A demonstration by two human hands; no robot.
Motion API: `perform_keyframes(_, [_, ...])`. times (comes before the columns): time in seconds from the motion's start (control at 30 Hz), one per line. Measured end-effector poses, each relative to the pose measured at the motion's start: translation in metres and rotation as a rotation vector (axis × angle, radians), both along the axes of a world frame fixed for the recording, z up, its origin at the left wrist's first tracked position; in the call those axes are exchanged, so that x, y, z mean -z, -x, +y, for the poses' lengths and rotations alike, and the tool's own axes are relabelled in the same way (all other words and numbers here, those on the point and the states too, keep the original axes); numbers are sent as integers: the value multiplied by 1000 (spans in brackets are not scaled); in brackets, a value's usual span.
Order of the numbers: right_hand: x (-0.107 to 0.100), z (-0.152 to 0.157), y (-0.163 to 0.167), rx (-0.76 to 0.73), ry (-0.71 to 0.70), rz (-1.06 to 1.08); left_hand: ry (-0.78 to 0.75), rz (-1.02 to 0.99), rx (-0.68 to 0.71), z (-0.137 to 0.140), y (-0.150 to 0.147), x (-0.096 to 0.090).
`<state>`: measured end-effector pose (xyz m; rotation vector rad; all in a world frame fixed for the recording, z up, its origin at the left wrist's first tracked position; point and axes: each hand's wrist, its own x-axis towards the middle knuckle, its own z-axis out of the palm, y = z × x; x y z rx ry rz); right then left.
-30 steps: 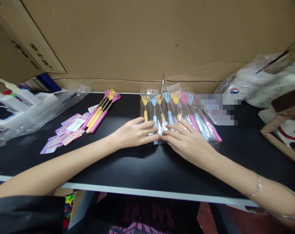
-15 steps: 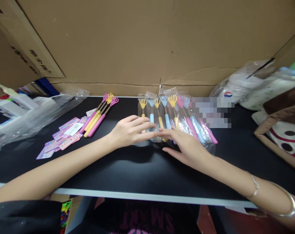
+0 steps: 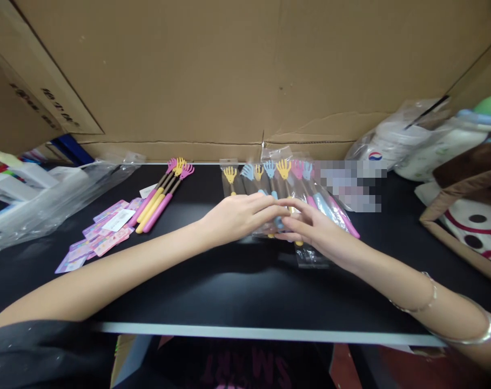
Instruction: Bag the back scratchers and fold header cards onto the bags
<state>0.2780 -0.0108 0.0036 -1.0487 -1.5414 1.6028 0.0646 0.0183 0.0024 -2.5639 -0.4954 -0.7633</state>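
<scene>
Several bagged back scratchers, with yellow, blue and pink hand-shaped heads, lie side by side on the black tabletop. My left hand reaches across their handles, palm down, fingers stretched out. My right hand comes from the other side, its fingers spread and slightly bent over the clear bags. The fingertips of both hands meet above the handles, so whatever lies under them is partly hidden. Beyond my left forearm, a few unbagged back scratchers with pink and yellow handles rest beside a fanned pile of printed cards.
A clear plastic bag with white objects lies on the left. At the right stand a bagged white cup, a green-topped bottle and a brown-handled bag. Cardboard walls the back.
My left hand has slid right, over to my right hand. The blue-headed back scratcher near it has tilted, and a bag's lower end now shows below my right hand.
</scene>
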Motion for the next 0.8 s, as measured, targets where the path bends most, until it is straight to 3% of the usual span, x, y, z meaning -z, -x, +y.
perform_keyframes(0.23, [2,3,0,56,179,103,277,-114,47,-4,-7,5])
perform_keyframes(0.4, [-1,4,-2,85,195,140,271,-112,44,-3,9,2])
perform_keyframes(0.53, [-1,4,-7,86,141,94,268,-115,-200,8,40,0])
perform_keyframes(0.63, [-1,4,-9,83,124,64,374,-78,-431,19,66,6])
perform_keyframes(0.8, [-2,5,-9,86,110,69,616,12,-444,32,81,23])
